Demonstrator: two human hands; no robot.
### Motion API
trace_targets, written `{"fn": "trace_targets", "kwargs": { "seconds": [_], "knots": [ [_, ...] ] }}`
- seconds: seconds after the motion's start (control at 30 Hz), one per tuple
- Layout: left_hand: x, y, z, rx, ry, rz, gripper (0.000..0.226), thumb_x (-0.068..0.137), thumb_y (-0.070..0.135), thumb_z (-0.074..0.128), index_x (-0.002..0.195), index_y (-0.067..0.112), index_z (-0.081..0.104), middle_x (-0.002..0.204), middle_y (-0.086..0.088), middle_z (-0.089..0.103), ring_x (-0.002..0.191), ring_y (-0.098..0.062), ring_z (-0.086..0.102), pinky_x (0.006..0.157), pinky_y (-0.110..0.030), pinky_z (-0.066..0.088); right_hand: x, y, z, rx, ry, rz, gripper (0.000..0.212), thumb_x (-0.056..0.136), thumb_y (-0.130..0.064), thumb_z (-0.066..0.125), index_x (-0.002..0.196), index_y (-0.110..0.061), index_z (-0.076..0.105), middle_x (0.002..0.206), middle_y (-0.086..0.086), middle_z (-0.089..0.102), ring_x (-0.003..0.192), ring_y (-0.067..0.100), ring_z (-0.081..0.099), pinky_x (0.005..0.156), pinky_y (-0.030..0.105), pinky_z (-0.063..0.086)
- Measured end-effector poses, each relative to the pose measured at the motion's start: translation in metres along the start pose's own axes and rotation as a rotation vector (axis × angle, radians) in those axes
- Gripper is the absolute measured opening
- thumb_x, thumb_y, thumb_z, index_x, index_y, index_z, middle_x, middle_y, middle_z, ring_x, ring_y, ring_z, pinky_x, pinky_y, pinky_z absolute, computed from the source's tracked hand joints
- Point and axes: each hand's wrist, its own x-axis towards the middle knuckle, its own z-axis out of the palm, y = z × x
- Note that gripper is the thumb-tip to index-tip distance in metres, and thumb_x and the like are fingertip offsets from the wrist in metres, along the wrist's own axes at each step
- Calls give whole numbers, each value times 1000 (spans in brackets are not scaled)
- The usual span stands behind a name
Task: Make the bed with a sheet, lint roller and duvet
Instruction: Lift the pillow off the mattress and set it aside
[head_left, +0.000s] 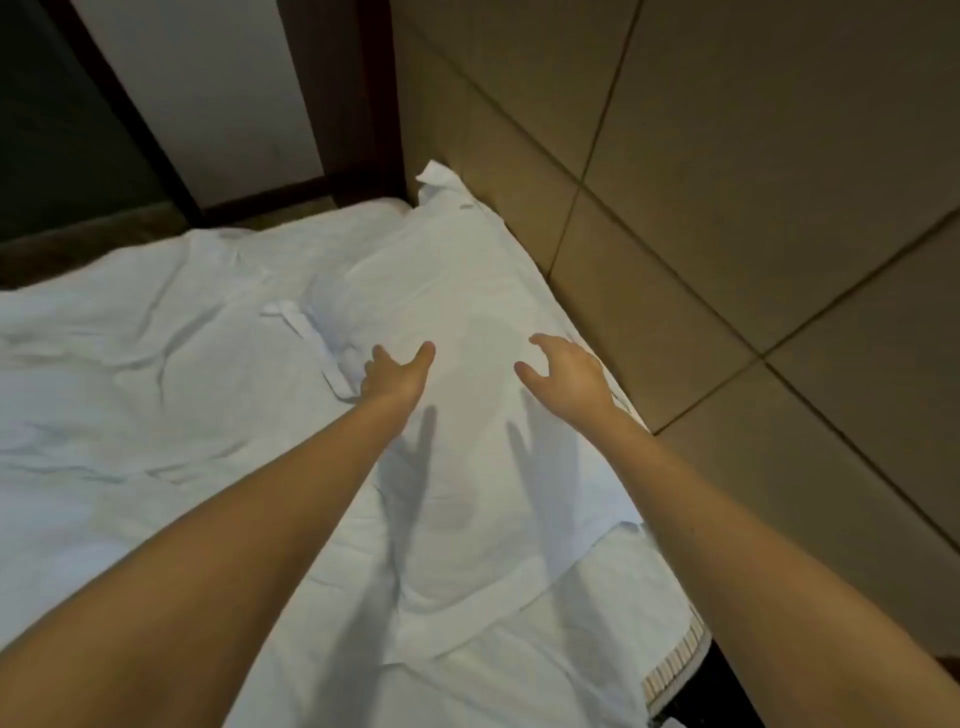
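Creases run across the white sheet (130, 374), which covers the bed from the left edge of view to the pillow (447, 280); the pillow, plump, smooth and white, lies along the bed's right side against a wall of large tan panels (753, 182) split by dark seams; its case ends in a flat hemmed flap at the near end; the left hand (397, 371) and right hand (566, 374) reach over the pillow, both open with fingers spread, holding nothing, their shadows falling on the cloth; whether the fingertips touch it is unclear; a ribbed, pale mattress edge (675, 654) shows at lower right; dark wooden framing (358, 104) stands behind; both arms are cut off by the lower border.
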Motion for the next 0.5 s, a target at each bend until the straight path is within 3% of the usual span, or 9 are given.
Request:
{"fn": "trace_targets", "kwargs": {
  "seconds": [0.13,0.23,0.33,0.4,0.5],
  "knots": [
    [47,-13,24,-141,96,-213,84,88,51,54,144,-2,23,147,-16,34,132,-36,35,106,-40,32,46,21,37,16,52,69,61,93,-41,52,142,-10,35,144,7,41,132,26,37,108,35,25],
    [71,-25,43,-178,136,-351,105,80,64,56,148,0,8,152,-16,25,136,-36,29,110,-43,26,77,38,62,63,40,225,82,87,-57,52,149,-14,19,155,8,21,142,30,16,115,40,10],
    [85,-36,59,-183,141,-429,113,75,72,53,149,4,1,154,-15,18,139,-36,23,112,-46,21,93,51,84,108,-102,389,103,80,-69,51,150,-17,-3,158,10,-5,145,29,-8,115,45,-8],
    [89,-38,69,-119,177,-455,112,72,76,50,148,5,8,151,-16,23,137,-36,25,111,-47,22,99,57,95,143,-89,421,107,76,-72,53,150,-18,-2,157,10,-1,145,28,-5,115,45,-7],
    [94,-39,78,-19,271,-471,108,69,80,48,138,1,24,139,-15,35,130,-32,34,108,-42,25,103,62,108,171,20,393,101,73,-71,57,146,-16,13,148,8,21,138,27,15,114,41,5]
  ]
}}
